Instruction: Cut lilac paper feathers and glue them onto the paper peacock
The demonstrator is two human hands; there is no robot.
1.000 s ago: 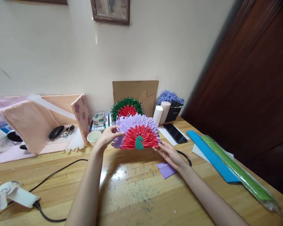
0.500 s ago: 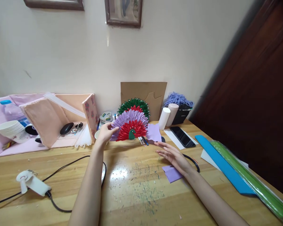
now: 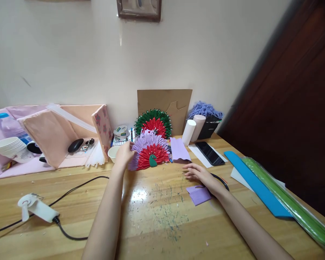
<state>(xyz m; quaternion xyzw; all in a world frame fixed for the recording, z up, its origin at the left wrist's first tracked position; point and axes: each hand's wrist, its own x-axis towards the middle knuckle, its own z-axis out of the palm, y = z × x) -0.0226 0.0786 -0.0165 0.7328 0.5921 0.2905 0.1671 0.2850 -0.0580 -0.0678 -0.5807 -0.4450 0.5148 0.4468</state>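
My left hand (image 3: 124, 155) grips the left edge of a paper peacock (image 3: 148, 148) with a purple and red fan and a green body. The peacock sits low at the table's far side, leaning back. Behind it, a second peacock (image 3: 158, 121) in green and red leans against a cardboard sheet (image 3: 162, 99). My right hand (image 3: 199, 175) is open, fingers stretched out, above the right part of the table. Nearest to it are a folded purple paper (image 3: 199, 196), a purple sheet (image 3: 180, 150) and a black curved handle (image 3: 223, 180) partly hidden behind the wrist.
A phone (image 3: 209, 153) lies on white paper beside two white rolls (image 3: 189, 131). Blue and green sheets (image 3: 260, 187) lie along the right edge. At left stand a pink fabric-covered box (image 3: 51, 137), paper cups (image 3: 9, 148) and a white corded glue gun (image 3: 38, 207). A white bowl (image 3: 112, 153) is by my left hand.
The purple and red peacock has come down toward the table and tilted back, showing more of the green one behind. My right hand has shifted slightly to the right.
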